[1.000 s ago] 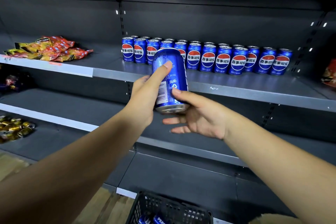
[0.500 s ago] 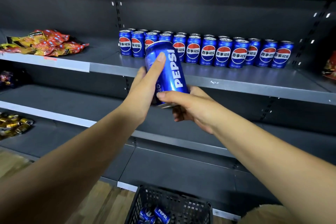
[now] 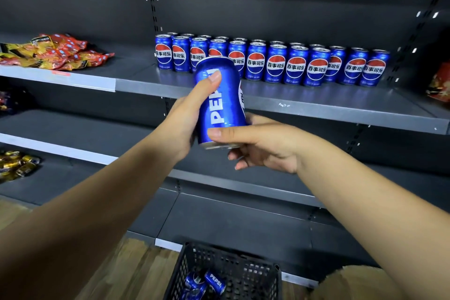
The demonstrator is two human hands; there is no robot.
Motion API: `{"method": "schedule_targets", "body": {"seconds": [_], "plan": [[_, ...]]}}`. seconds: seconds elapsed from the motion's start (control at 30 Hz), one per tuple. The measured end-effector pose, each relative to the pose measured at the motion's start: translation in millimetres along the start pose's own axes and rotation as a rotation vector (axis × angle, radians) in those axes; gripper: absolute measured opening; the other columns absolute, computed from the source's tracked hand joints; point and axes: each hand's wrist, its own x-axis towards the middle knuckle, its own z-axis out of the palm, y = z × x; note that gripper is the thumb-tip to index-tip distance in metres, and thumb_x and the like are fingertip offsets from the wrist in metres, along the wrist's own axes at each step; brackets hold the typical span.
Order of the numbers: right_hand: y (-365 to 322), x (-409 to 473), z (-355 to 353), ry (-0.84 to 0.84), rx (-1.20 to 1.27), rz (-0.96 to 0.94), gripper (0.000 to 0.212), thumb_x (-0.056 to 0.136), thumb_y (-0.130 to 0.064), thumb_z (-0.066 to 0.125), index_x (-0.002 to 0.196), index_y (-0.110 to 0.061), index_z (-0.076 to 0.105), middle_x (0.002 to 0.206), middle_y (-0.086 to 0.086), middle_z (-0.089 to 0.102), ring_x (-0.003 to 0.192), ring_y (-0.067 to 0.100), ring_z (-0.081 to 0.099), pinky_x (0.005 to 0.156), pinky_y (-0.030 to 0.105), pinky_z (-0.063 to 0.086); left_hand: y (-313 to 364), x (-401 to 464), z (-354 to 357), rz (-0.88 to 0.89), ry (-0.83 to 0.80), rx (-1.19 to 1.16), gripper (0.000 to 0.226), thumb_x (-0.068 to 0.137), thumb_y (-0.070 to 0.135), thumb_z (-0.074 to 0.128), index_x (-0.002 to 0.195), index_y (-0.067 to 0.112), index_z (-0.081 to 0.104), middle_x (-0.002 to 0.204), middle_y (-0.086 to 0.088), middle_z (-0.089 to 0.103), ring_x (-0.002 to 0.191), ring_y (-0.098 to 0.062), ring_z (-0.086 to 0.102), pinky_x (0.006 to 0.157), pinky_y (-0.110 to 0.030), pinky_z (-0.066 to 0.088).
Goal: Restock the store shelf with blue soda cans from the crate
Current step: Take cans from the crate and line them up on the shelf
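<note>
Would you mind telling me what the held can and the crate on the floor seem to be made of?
Held can: looks like thin metal with a glossy blue printed coat; bare silvery rim at its base. Crate: probably moulded black plastic with a matte finish, going by its regular open lattice walls.

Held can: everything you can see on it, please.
The held can is glossy blue metal with white PEPSI lettering up its side and a bare silver bottom rim. It is upright, tilted slightly, in front of the shelf edge. The left hand grips its left side, thumb on the lettering; the right hand holds its base, thumb across the front.
</note>
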Motion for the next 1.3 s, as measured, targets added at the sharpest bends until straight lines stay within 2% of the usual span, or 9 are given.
{"method": "schedule_targets", "body": {"seconds": [0.13,0.3,0.47,0.53,0.63,0.83,0.93,1.1,1.3], "plan": [[9,-5,-1,-0.127,0.216,-0.002,0.023,0.068,-0.029,0.067,0.086,-0.017,0.061,0.075,-0.002,0.063,0.053,0.010,0.052,0.052,0.021,0.045,-2,-6,4,-0.004,-0.105,-0.173,0.044,0.069,0.051,0.048,0.087,0.016,0.068,0.076,-0.003,0.072,0.066,-0.015,0.068,0.061,-0.023,0.056],[14,-4,9,0.035,0.110,-0.078,0.021,0.073,-0.026,0.074,0.075,-0.019,0.054,0.060,-0.003,0.049,0.043,0.007,0.030,0.045,0.020,0.021,-7,-8,5,-0.109,-0.127,-0.210,0.055,0.073,0.058,0.046,0.098,0.013,0.064,0.080,-0.006,0.072,0.069,-0.017,0.069,0.063,-0.026,0.057],[22,7,13,0.231,-0.134,-0.138,0.036,0.065,-0.039,0.079,0.090,-0.020,0.060,0.083,0.002,0.062,0.041,0.000,0.041,0.040,0.016,0.034,-11,-9,11,-0.065,-0.035,-0.061,0.060,0.061,0.058,0.054,0.101,0.015,0.065,0.091,-0.004,0.074,0.081,-0.018,0.070,0.073,-0.028,0.058],[25,16,15,0.353,-0.234,-0.151,0.068,0.047,-0.052,0.081,0.102,-0.017,0.060,0.096,0.002,0.069,0.066,0.003,0.064,0.060,0.028,0.055,-10,-11,14,-0.044,0.037,-0.022,0.060,0.062,0.055,0.060,0.105,0.014,0.064,0.091,-0.004,0.073,0.078,-0.016,0.070,0.065,-0.024,0.056],[28,21,16,0.435,-0.309,-0.144,0.088,0.035,-0.057,0.079,0.109,-0.017,0.054,0.097,-0.001,0.069,0.087,0.016,0.067,0.078,0.042,0.056,-10,-12,17,-0.027,0.099,-0.029,0.040,0.078,0.044,0.065,0.104,0.014,0.066,0.090,-0.005,0.074,0.073,-0.015,0.071,0.059,-0.021,0.054],[19,4,17,0.264,-0.197,-0.110,0.066,0.067,-0.042,0.080,0.115,-0.023,0.039,0.097,-0.005,0.064,0.062,0.005,0.049,0.052,0.020,0.038,-5,-11,5,-0.013,0.117,-0.065,0.037,0.080,0.045,0.066,0.097,0.012,0.069,0.088,-0.008,0.074,0.076,-0.021,0.071,0.067,-0.030,0.056],[20,3,22,0.199,-0.062,-0.129,0.064,0.065,-0.039,0.080,0.116,-0.024,0.044,0.101,0.003,0.069,0.057,0.009,0.046,0.050,0.023,0.036,-1,-13,0,-0.016,0.009,-0.068,0.041,0.071,0.054,0.066,0.089,0.018,0.069,0.083,-0.005,0.073,0.074,-0.020,0.070,0.070,-0.031,0.056],[21,4,23,0.114,0.119,-0.197,0.037,0.064,-0.030,0.066,0.098,-0.022,0.052,0.068,-0.006,0.061,0.048,0.011,0.043,0.044,0.020,0.030,-1,-14,-7,-0.044,-0.111,-0.181,0.044,0.070,0.054,0.061,0.086,0.014,0.071,0.083,-0.011,0.070,0.073,-0.021,0.067,0.072,-0.032,0.056],[27,9,30,0.214,0.077,-0.201,0.050,0.062,-0.035,0.067,0.107,-0.020,0.053,0.075,-0.006,0.063,0.046,0.007,0.046,0.041,0.015,0.034,-9,-10,-13,-0.072,-0.168,-0.181,0.055,0.064,0.063,0.048,0.077,0.019,0.077,0.090,-0.009,0.072,0.081,-0.021,0.068,0.084,-0.038,0.053]]}}
